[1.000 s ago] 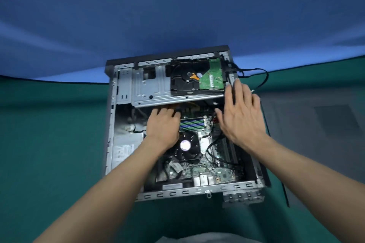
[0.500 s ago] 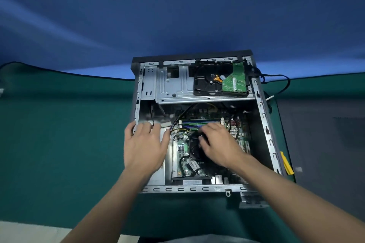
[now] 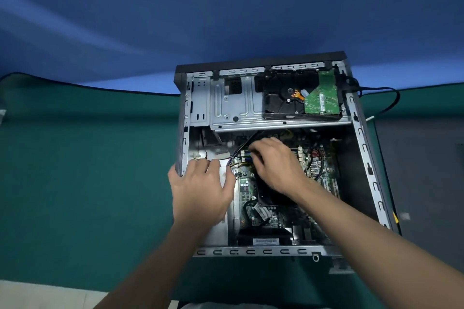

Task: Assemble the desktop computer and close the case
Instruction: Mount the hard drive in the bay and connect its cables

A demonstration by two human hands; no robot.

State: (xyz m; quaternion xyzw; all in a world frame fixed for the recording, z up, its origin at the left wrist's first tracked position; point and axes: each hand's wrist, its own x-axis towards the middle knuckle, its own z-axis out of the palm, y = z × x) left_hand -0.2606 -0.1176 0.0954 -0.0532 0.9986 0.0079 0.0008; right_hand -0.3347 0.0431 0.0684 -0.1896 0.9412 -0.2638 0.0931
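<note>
The open case [image 3: 251,251] lies on its side on the green worktop [image 3: 88,158], with its side panel off and its inside facing up. In the case's far right corner a hard drive [image 3: 283,98] sits board side up in the metal cage [image 3: 233,108], which spans the far end of the case. Nearer than the cage, the motherboard [image 3: 303,155] covers the case floor. The left hand [image 3: 200,190] rests palm down at the case's left wall. Its fingers [image 3: 193,165] are fairly straight and relaxed and hold nothing, the little finger lies just outside the wall, and the thumb is spread toward the middle of the case. The right hand [image 3: 278,165] reaches into the middle of the case over the motherboard, its fingers bent down at a bundle of dark wires [image 3: 232,160] that runs from under the cage toward the left hand. Whether those fingers pinch a wire or a plug cannot be told, as the back of the hand hides the tips. Outside the case's far right corner a black cable [image 3: 376,87] loops over the worktop.
</note>
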